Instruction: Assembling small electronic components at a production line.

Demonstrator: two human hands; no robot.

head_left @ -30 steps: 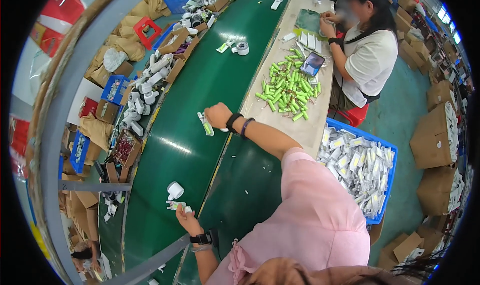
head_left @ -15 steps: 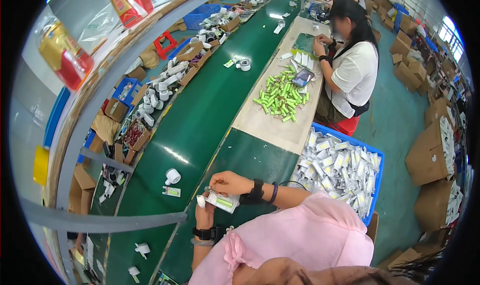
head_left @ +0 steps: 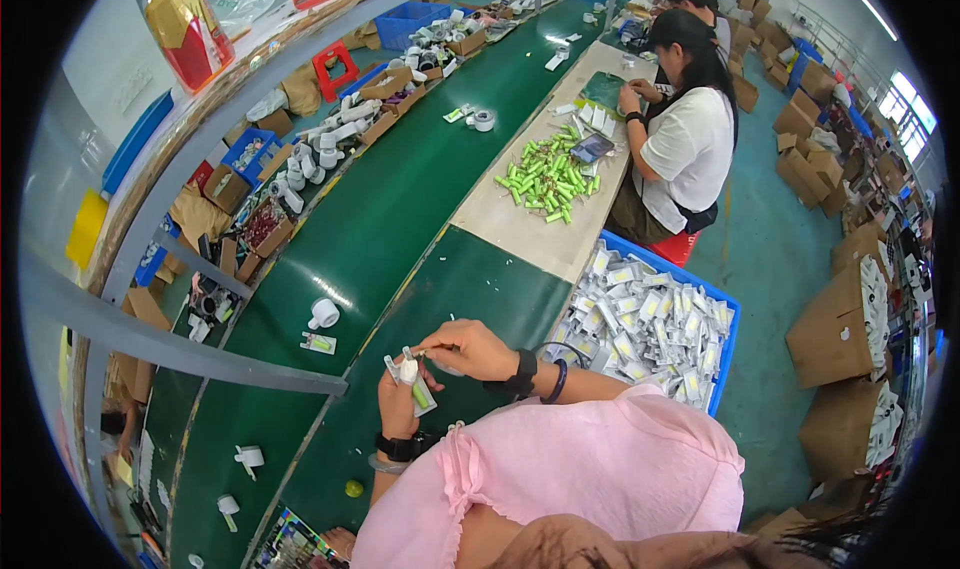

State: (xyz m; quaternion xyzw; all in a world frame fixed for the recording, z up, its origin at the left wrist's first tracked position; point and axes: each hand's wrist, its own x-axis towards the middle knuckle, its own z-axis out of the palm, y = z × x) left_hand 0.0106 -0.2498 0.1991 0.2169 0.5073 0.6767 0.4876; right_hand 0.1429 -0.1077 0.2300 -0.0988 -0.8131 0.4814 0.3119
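White plastic unit (head_left: 408, 371), green cell (head_left: 420, 396) seated, is above the tabletop (head_left: 500, 294), pinched in the grip of the left hand (head_left: 398, 409). Right hand (head_left: 468, 349) works at its upper end; whether that grip pinches anything cannot be told. Assembly appears partial; similar units (head_left: 323, 314) lie on the belt (head_left: 390, 234).

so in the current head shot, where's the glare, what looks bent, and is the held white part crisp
Head view: a pale glare streak lies on the green belt, and the window at far right is very bright; head view: the grey bar at left looks bowed, with black fisheye corners; head view: the white part in the left hand shows too small for fine detail.
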